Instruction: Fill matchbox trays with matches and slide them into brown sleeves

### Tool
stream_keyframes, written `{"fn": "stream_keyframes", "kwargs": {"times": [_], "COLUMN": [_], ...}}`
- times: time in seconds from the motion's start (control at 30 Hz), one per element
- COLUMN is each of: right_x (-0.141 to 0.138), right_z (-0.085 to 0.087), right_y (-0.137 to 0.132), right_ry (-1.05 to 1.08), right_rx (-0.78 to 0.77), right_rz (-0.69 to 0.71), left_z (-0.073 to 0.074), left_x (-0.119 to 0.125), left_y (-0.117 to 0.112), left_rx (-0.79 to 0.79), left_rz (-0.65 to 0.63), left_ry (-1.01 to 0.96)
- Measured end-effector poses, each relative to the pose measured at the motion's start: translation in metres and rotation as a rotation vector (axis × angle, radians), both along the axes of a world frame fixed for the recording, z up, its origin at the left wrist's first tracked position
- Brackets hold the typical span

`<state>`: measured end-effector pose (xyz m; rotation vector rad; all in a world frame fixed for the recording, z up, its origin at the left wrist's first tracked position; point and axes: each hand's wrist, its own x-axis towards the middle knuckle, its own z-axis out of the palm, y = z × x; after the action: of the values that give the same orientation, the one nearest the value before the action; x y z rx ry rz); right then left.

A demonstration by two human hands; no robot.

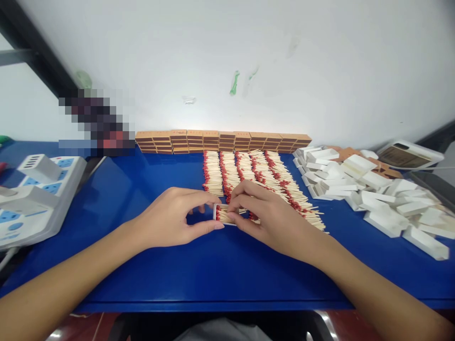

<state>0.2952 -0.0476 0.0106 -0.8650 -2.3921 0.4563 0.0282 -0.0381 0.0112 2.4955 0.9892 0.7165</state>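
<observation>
Near the middle of the blue table, a white matchbox tray (214, 212) holds red-headed matches (223, 215), their heads toward its left end. My left hand (177, 215) grips that left end between thumb and fingers. From the right, my right hand (261, 208) reaches over the tray, with thumb and fingertips pinched on matches inside it. The tray's right end is hidden behind my right hand. Just beyond, rows of loose matches (212, 170) lie side by side, partly covered by my right hand.
Stacked brown matchboxes (195, 142) line the wall at the back. A heap of white trays (387, 203) lies at the right, with a white device (410, 154) behind it. On the left sits a power strip (67, 189) with plugs. The table's front edge (213, 305) runs near me.
</observation>
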Motion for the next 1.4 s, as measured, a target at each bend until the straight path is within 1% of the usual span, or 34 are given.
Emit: {"fn": "stream_keyframes", "kwargs": {"times": [0.17, 0.27, 0.37, 0.6, 0.8, 0.9, 1.03, 1.2, 1.3, 1.4], "right_x": [0.0, 0.0, 0.0, 0.001, 0.003, 0.004, 0.004, 0.005, 0.01, 0.018], "right_z": [0.003, 0.002, 0.0, -0.001, -0.002, -0.002, -0.002, -0.001, 0.001, 0.003], "right_y": [0.001, 0.002, 0.001, 0.0, 0.004, 0.004, 0.002, 0.004, 0.007, 0.012], "right_ry": [0.0, 0.007, -0.005, -0.002, -0.036, -0.034, -0.022, -0.052, -0.048, -0.098], "right_rx": [0.064, 0.131, 0.155, 0.145, 0.204, 0.191, 0.132, 0.142, 0.154, 0.132], "right_rz": [-0.045, -0.081, -0.101, -0.089, -0.079, -0.07, -0.07, -0.051, -0.078, -0.123], "left_z": [-0.001, -0.002, -0.002, -0.002, -0.002, -0.001, 0.0, 0.0, 0.004, 0.011], "left_x": [-0.001, -0.001, 0.0, 0.001, 0.0, -0.001, -0.001, 0.0, -0.004, -0.014], "left_y": [0.002, 0.002, 0.001, 0.002, 0.002, 0.002, 0.002, 0.002, 0.006, 0.016], "left_rx": [-0.02, -0.026, -0.014, -0.011, -0.058, -0.066, -0.068, -0.1, -0.104, -0.132], "left_rz": [0.014, 0.017, 0.015, 0.024, -0.001, -0.002, -0.006, -0.013, 0.023, 0.073], "left_ry": [-0.007, -0.002, 0.002, -0.035, 0.009, 0.004, 0.0, 0.045, 0.047, 0.053]}}
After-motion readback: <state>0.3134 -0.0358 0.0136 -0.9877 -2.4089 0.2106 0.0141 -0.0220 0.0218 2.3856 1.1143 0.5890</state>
